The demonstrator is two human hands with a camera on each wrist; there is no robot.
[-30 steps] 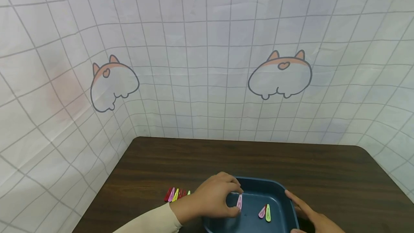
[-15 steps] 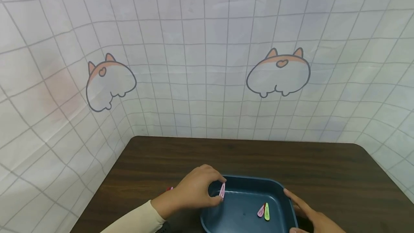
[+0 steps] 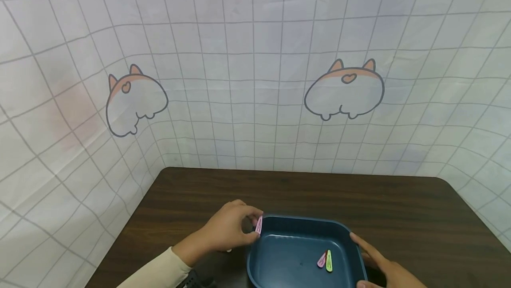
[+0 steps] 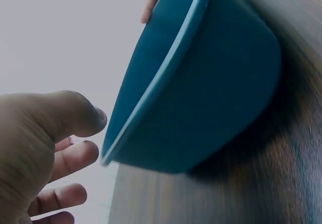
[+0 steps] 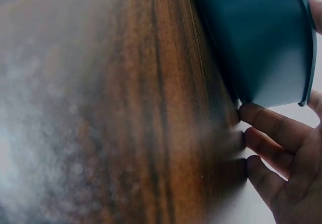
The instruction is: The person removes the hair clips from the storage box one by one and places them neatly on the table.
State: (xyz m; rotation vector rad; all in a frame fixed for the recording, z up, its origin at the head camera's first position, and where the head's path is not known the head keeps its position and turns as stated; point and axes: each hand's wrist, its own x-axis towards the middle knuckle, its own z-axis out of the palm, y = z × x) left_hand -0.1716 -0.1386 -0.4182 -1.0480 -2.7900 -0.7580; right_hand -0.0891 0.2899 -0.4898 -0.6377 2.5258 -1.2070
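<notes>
Between the person's two hands, on the bench (image 3: 319, 190), dark brown with wood grain: one deep blue tray (image 3: 293, 241), rectangular, round-cornered, with raised walls and a smooth rim.

Left hand (image 3: 225, 230): thumb and fingertips pinching one slim pink hair clip (image 3: 258, 226), held near upright at the tray's far left corner. Whether the clip touches the rim, I cannot tell from here. Remaining fingers loosely bent, just outside the tray wall.

Right hand (image 3: 385, 266): at the tray's opposite side, fingers fairly straight and spread. Forefinger laid against the far right of the rim, thumb at the same side nearer the person; other fingers lower down, by the foot of the wall, close to the bench top.

Inside the tray, nearer the right hand than the left, a small group lying close together: one second pink hair clip (image 3: 321, 260), slanted; one light green hair clip (image 3: 329, 261); between them, one red sliver (image 3: 326, 253), mostly hidden.

Behind the left hand's wrist: one cream long sleeve (image 3: 159, 272), and below its cuff a black object (image 3: 193, 280), partly in view.

Beyond both hands: one white cloth hanging (image 3: 239, 101), grey-gridded, printed with two rounded animal figures (image 3: 345, 95), orange-eared.
</notes>
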